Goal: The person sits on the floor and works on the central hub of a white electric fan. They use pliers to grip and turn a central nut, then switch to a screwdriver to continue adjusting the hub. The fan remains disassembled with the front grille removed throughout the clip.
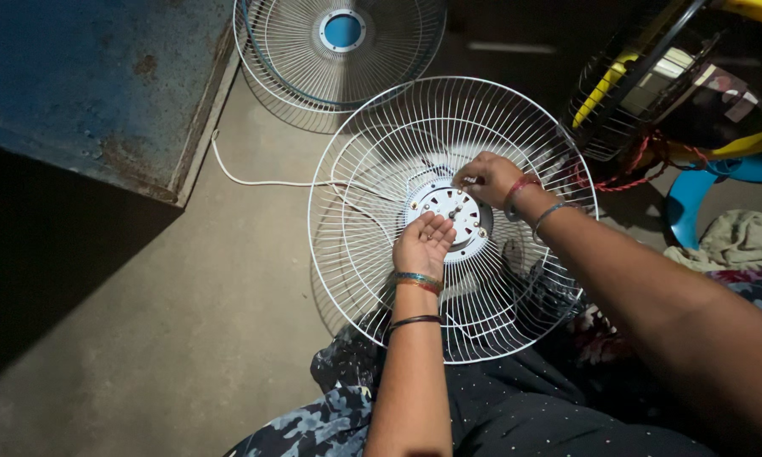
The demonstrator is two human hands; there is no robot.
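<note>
A white wire fan guard [372, 254] lies in front of me over a round white motor face [442, 206] with a short shaft at its middle. My left hand [423, 244] rests palm up on the near edge of the motor face, fingers loosely curled, holding nothing that I can see. My right hand [488, 178] reaches in from the right and pinches something small at the far rim of the motor face; the item itself is hidden by the fingers. Both wrists wear bangles.
A second white guard with a blue hub [342, 30] lies further back. A white cord [254, 179] runs left along the concrete floor. A blue metal box [93, 85] stands at the left. A yellow and black fan [651, 76] and cloths [736, 241] sit right.
</note>
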